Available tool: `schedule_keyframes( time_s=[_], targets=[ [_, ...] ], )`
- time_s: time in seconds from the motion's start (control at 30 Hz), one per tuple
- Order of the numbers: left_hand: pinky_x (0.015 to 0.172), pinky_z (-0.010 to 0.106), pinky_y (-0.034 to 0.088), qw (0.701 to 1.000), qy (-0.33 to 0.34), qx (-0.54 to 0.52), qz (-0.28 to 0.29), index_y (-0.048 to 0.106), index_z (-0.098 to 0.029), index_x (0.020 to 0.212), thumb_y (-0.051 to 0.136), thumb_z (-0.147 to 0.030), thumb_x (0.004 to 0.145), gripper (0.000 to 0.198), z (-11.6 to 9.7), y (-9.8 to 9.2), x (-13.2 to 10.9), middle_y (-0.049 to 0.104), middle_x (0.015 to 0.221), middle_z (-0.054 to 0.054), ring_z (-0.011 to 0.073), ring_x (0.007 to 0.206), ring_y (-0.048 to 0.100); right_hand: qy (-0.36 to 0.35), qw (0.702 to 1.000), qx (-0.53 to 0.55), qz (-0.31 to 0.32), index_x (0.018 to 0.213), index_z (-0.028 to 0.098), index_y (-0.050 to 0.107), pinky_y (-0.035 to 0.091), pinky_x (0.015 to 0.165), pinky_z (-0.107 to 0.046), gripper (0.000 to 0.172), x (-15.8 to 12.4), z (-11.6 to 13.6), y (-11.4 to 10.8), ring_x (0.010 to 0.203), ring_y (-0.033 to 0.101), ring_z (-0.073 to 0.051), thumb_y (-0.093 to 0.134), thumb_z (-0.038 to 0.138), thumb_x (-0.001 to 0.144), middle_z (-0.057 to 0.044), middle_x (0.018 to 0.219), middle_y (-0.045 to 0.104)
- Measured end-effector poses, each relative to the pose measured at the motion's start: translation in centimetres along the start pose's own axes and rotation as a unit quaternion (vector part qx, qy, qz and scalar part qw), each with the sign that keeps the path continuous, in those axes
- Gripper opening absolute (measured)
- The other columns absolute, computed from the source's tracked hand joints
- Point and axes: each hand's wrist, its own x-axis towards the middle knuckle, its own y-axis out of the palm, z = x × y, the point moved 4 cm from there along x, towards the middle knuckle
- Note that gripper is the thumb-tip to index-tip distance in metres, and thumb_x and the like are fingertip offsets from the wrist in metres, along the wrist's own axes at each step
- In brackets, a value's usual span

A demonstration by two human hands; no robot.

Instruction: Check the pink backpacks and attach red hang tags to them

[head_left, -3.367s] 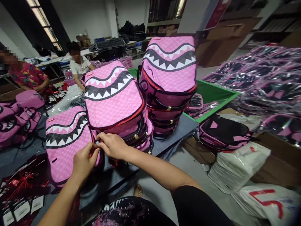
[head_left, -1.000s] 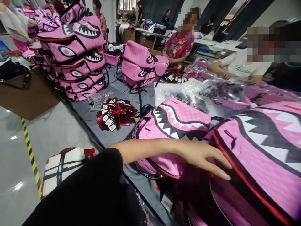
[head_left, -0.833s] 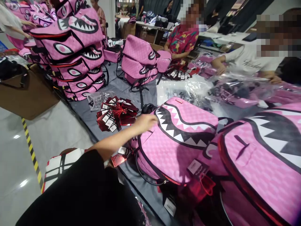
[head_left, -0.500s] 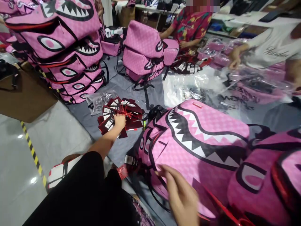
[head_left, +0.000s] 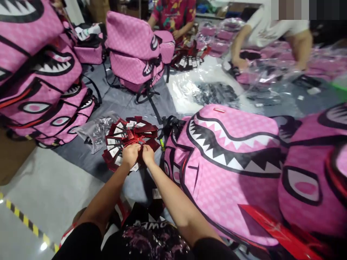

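Note:
Both of my hands are over a fanned pile of dark red hang tags [head_left: 111, 147] with white labels and red strings [head_left: 134, 137] gathered at its centre. My left hand [head_left: 130, 154] is closed, its fingertips pinching among the strings. Close beside it, my right hand [head_left: 148, 154] is pinched too, the fingertips of both nearly meeting at a hang tag. Exactly which part each one grips is too small to make out. Right of my arms lies a large pink backpack [head_left: 217, 187] with a black and white toothed mouth print.
Stacked pink backpacks [head_left: 62, 95] rise at the left, with more pink backpacks [head_left: 132, 47] behind the tags. A crumpled clear plastic bag [head_left: 96, 131] touches the pile. A red strip [head_left: 279, 231] lies on the near backpack. Across the table, a person in white [head_left: 265, 32] handles plastic wrapping.
My right hand has moved left from above the large backpack to the tags, beside my left hand. My view has shifted; the person in white now reaches into the plastic with both hands.

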Motion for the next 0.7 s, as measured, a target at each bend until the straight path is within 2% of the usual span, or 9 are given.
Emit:
schedule_keyframes(
  time_s=[0.07,0.13,0.17,0.23,0.33,0.4,0.53,0.63,0.7],
  targets=[
    [0.093,0.027,0.048,0.998,0.019,-0.051,-0.041,0.071,-0.018,0.105,0.041,-0.024,0.097,0.032,-0.4,-2.5,-0.4,0.074,0.103,0.006,0.0164,0.098,0.067,-0.019,1.0,0.002,-0.018,0.091,0.013,0.064,0.051,0.082,-0.034,0.019,-0.1,0.6,-0.6,0.082,0.063,-0.016,0.049,0.024,0.094,-0.003,0.086,0.067],
    [0.091,0.026,0.05,0.986,0.037,-0.14,-0.082,0.071,-0.019,0.105,0.043,-0.031,0.097,0.032,-1.0,-5.0,-0.7,0.074,0.099,0.003,0.0151,0.093,0.068,-0.06,0.998,0.002,-0.031,0.1,0.015,0.066,0.049,0.091,-0.033,0.027,-1.6,1.7,-2.2,0.095,0.063,-0.017,0.041,0.018,0.092,-0.006,0.099,0.069],
    [0.089,0.026,0.051,0.978,0.049,-0.186,-0.086,0.072,-0.02,0.103,0.046,-0.034,0.095,0.03,-1.3,-5.9,-0.8,0.074,0.097,0.003,0.0151,0.09,0.068,-0.085,0.996,0.003,-0.035,0.104,0.016,0.066,0.046,0.097,-0.032,0.03,-2.7,2.3,-3.1,0.103,0.061,-0.017,0.04,0.016,0.09,-0.007,0.107,0.069],
    [0.087,0.026,0.052,0.967,0.065,-0.244,-0.034,0.074,-0.021,0.098,0.053,-0.037,0.091,0.027,-2.1,-6.5,-0.6,0.075,0.095,0.002,0.0153,0.088,0.069,-0.144,0.989,-0.013,-0.033,0.11,0.019,0.067,0.04,0.106,-0.035,0.034,-5.0,3.7,-5.2,0.116,0.055,-0.019,0.042,0.017,0.088,-0.006,0.119,0.065],
    [0.078,0.024,0.051,0.965,0.064,-0.232,0.102,0.075,-0.021,0.081,0.059,-0.032,0.084,0.019,-3.1,-4.5,0.1,0.075,0.082,0.003,0.0159,0.077,0.068,-0.217,0.974,-0.067,-0.024,0.113,0.02,0.067,0.038,0.108,-0.04,0.035,-8.1,4.7,-8.1,0.12,0.054,-0.022,0.044,0.019,0.088,-0.008,0.124,0.063],
    [0.069,0.024,0.05,0.959,0.066,-0.228,0.157,0.073,-0.019,0.069,0.062,-0.027,0.078,0.016,-3.5,-2.6,0.6,0.072,0.069,0.002,0.0155,0.066,0.066,-0.234,0.969,-0.083,-0.018,0.113,0.019,0.066,0.043,0.103,-0.038,0.034,-9.8,4.4,-9.8,0.114,0.058,-0.021,0.042,0.019,0.089,-0.01,0.119,0.065],
    [0.067,0.023,0.052,0.934,0.092,-0.258,0.228,0.073,-0.017,0.072,0.058,-0.031,0.081,0.023,-5.1,0.6,1.1,0.073,0.073,0.003,0.0146,0.066,0.067,-0.224,0.974,-0.044,-0.014,0.106,0.019,0.067,0.05,0.094,-0.034,0.029,-13.2,2.3,-12.4,0.102,0.063,-0.019,0.042,0.019,0.091,-0.008,0.109,0.068],
    [0.068,0.024,0.052,0.921,0.102,-0.272,0.26,0.074,-0.016,0.081,0.058,-0.037,0.082,0.027,-6.4,1.6,1.4,0.074,0.078,0.004,0.0147,0.068,0.067,-0.186,0.981,-0.045,-0.022,0.104,0.019,0.067,0.052,0.088,-0.033,0.027,-15.4,0.4,-13.5,0.095,0.066,-0.018,0.042,0.02,0.092,-0.007,0.102,0.07],
    [0.068,0.024,0.051,0.922,0.1,-0.269,0.26,0.075,-0.016,0.089,0.059,-0.038,0.082,0.027,-6.5,1.8,1.7,0.074,0.079,0.004,0.0147,0.069,0.067,-0.17,0.983,-0.057,-0.024,0.104,0.019,0.066,0.053,0.086,-0.032,0.027,-16.2,-0.5,-13.8,0.092,0.067,-0.018,0.042,0.02,0.092,-0.007,0.099,0.071]
  ],
)
